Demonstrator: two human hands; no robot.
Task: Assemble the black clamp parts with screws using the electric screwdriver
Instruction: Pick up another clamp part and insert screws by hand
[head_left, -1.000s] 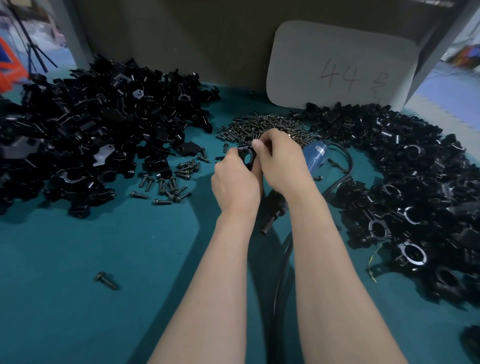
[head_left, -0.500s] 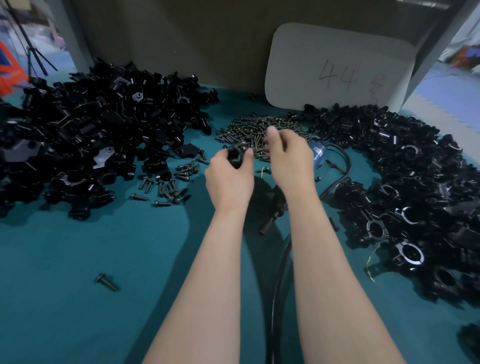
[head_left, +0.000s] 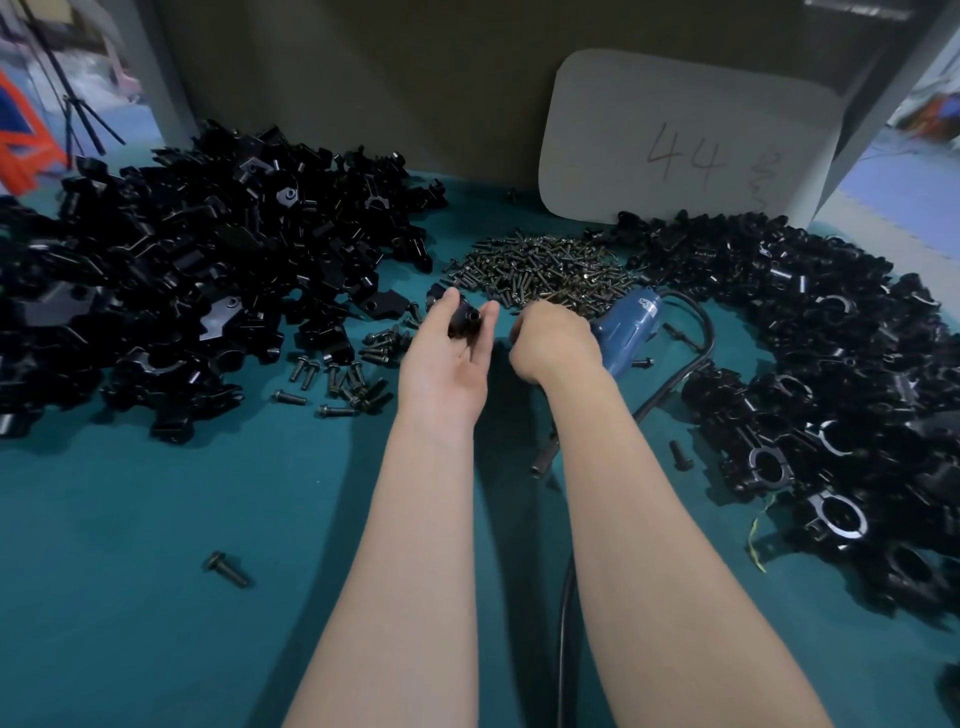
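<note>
Head, left grip (head_left: 447, 364): palm up, thumb and fingers grasping black clamp part (head_left: 464, 323) above counter (head_left: 130, 597), just left of screw pile (head_left: 545, 267).
Head, right grip (head_left: 553, 338): knuckles up, fingers curled under at near edge of screw pile; clenched or grasping something, cannot tell.
Head, electric screwdriver (head_left: 631, 325): blue, lying on counter just right of right grip.

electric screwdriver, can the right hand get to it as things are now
Probably yes: the electric screwdriver lies just beside the right hand, its blue body uncovered. The hand is curled at the edge of the screw pile, so it may have to open first.
</note>
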